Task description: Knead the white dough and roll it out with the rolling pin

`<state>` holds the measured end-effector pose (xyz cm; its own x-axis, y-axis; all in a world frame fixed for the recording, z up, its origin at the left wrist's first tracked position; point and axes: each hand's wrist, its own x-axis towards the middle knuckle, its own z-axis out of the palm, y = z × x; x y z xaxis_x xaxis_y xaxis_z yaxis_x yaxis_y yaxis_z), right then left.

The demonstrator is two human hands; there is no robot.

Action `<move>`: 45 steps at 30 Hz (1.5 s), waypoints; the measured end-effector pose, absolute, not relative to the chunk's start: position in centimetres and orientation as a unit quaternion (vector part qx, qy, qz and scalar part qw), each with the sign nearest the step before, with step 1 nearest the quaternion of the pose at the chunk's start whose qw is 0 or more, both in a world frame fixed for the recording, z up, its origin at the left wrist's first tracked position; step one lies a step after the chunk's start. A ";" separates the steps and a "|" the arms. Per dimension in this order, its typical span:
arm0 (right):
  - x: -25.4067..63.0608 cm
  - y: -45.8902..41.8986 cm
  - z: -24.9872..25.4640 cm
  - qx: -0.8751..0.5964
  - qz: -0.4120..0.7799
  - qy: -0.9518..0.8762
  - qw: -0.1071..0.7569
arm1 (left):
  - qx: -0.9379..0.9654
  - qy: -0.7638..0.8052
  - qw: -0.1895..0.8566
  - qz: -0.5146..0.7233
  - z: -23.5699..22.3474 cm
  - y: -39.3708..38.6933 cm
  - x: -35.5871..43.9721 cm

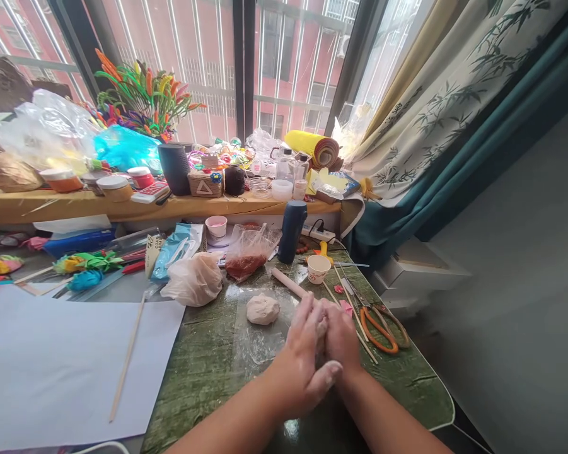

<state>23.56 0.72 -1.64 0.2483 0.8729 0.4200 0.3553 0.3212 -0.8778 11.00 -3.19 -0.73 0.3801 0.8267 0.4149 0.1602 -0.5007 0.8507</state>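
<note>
Inside the table's [413,388] right edge, dough [321,330], probably soft, light and best cupped around its sides, is pressed between left hand [302,353] and right hand [343,340].

Left hand [303,353] against right hand [344,337] — pale lump [321,331] between, mostly hidden, perhaps dough; rounded lump [263,309] on plastic sheet [242,353].

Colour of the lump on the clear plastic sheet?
Lump: pale off-white, best seen in head view.

On a tan card [152,255], beyond and left of the left grip [306,350], "COAT" can be read; farther off, a pale triangle [203,187] is borne by a brown box [207,184].
</note>
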 end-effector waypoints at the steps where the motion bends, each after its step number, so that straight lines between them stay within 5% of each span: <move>1: 23.7 0.7 -1.4 -0.539 0.217 -0.567 0.585 | 0.665 0.352 0.424 0.504 -1.3 -3.2 11.6; 5: 23.3 -1.4 -1.7 -0.448 0.218 -0.668 0.552 | 0.344 0.348 0.602 0.631 -1.9 -3.0 12.7; 8: 22.2 -3.9 -2.6 -0.343 0.336 -0.725 0.493 | 0.256 0.366 0.604 0.660 -0.5 -2.2 11.6; 16: 18.6 -4.2 -1.1 -0.374 0.532 -0.393 0.650 | 0.345 0.441 0.597 0.574 1.8 -0.6 9.6; 24: 18.1 -3.1 0.7 -0.344 0.769 -0.172 0.511 | 0.726 0.397 0.283 0.485 2.4 -1.2 8.7; 32: 19.8 -3.4 2.4 -0.413 0.667 -0.231 0.576 | 0.797 0.447 0.082 0.398 0.5 -2.5 9.9; 45: 20.6 -0.3 1.2 -0.474 0.529 -0.415 0.568 | 0.769 0.452 0.191 0.410 -0.1 -1.5 9.4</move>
<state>20.63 -0.33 1.20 0.0946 0.9950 -0.0306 -0.2072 -0.0104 -0.9782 9.37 -1.49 -0.12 0.2552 0.8519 0.4572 0.5385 -0.5180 0.6646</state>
